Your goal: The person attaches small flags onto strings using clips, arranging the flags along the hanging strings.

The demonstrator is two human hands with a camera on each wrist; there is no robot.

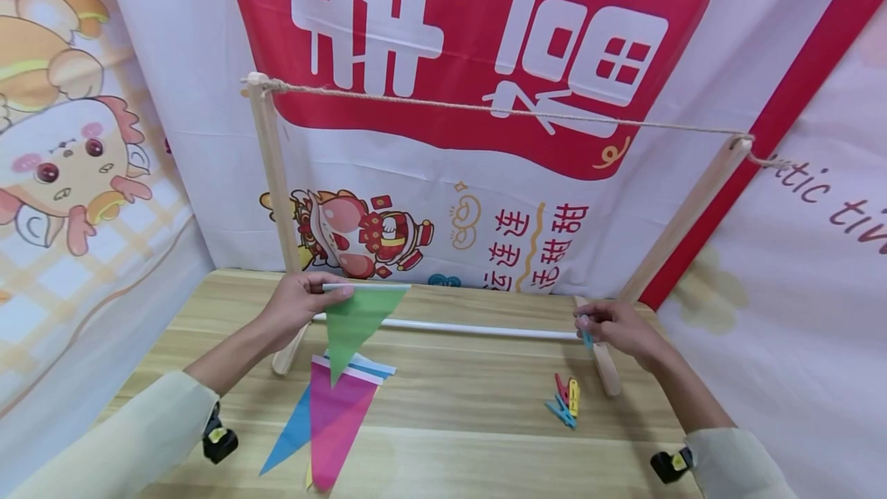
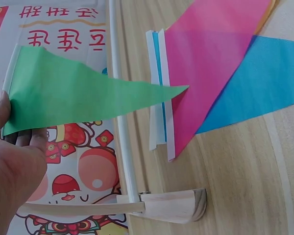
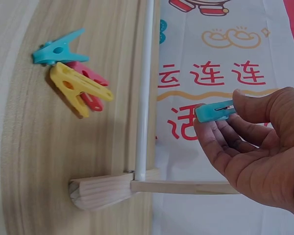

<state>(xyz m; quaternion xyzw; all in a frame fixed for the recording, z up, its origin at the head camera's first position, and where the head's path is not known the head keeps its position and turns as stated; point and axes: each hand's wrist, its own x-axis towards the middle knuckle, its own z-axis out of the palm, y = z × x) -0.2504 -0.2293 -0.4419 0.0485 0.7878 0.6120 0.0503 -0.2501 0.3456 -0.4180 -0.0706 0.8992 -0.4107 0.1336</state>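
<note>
Left: wooden post, cord tied at its top (image 1: 273,175). Left hand (image 1: 294,313) pinches green pennant (image 1: 356,326) by its white-edged top between thumb and fingers; pennant hangs point down, tip in front of pink pennant (image 1: 336,430). Pink lies on table (image 1: 471,457), overlapping blue pennant (image 1: 287,431). Mid-frame: white rod (image 1: 478,328) spans the stand low. Further right: red, yellow and blue clothespins (image 1: 574,399) bunched on table. Far right: right hand (image 1: 627,332), thumb and fingers gripping light-blue clothespin (image 3: 213,112) near right post (image 1: 686,218).

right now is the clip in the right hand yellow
No, the right hand pinches a light-blue clip, while the yellow clip lies with two others on the table.
</note>
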